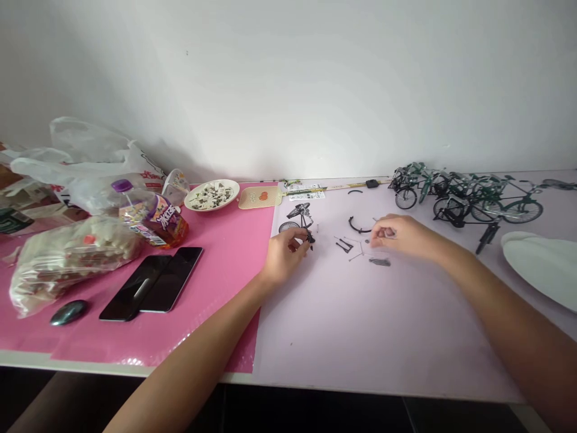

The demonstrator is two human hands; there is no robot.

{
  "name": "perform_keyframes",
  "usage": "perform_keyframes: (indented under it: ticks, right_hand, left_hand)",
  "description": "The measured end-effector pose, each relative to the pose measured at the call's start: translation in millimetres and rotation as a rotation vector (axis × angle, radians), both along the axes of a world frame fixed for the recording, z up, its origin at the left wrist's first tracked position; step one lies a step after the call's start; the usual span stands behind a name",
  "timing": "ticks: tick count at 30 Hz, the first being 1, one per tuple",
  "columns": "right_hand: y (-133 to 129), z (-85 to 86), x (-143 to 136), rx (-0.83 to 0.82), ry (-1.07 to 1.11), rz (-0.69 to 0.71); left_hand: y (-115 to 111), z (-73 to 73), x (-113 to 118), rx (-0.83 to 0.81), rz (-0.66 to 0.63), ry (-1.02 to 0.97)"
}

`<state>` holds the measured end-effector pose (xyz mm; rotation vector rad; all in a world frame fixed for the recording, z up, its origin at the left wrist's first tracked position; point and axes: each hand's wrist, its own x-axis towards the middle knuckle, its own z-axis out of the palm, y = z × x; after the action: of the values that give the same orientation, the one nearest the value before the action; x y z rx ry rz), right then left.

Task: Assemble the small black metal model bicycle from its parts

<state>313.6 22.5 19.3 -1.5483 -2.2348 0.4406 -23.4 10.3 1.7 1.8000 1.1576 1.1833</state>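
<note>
My left hand is closed around the near end of a partly assembled black model bicycle, whose wheel shows just behind my fingers. To its right, my right hand hovers low over the loose parts with fingertips pinched together; what they hold, if anything, is too small to make out. Between the hands lie a curved black part, a small black fork-like piece, thin silvery rods and a dark oval piece.
Several finished green model bicycles stand at the back right, near a white plate. On the pink mat are two phones, a drink bottle, a bagged bundle and a plate of small pieces.
</note>
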Motion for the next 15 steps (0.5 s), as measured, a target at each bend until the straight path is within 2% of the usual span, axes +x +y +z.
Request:
perform_keyframes:
  ticks: [3, 6, 12, 15]
  right_hand:
    - [-4.7, 8.9, 11.9, -0.282, -0.074, -0.002]
    - [-7.4, 8.7, 12.7, -0.442, -0.122, 0.01]
    - [-16.7, 12.3, -0.2, -0.483, -0.149, 0.021]
    - [-19.7, 13.9, -1.7, -0.483, -0.175, 0.07]
  left_hand:
    - [-0.6, -0.4, 1.4, -0.006, -0.01, -0.008]
    - [-1.7, -0.4, 3.3, -0.002, -0.022, -0.017]
    - [-4.2, 1.5, 6.5, -0.038, -0.016, -0.041]
    - [-4.6, 1.2, 7.3, -0.071, -0.004, -0.052]
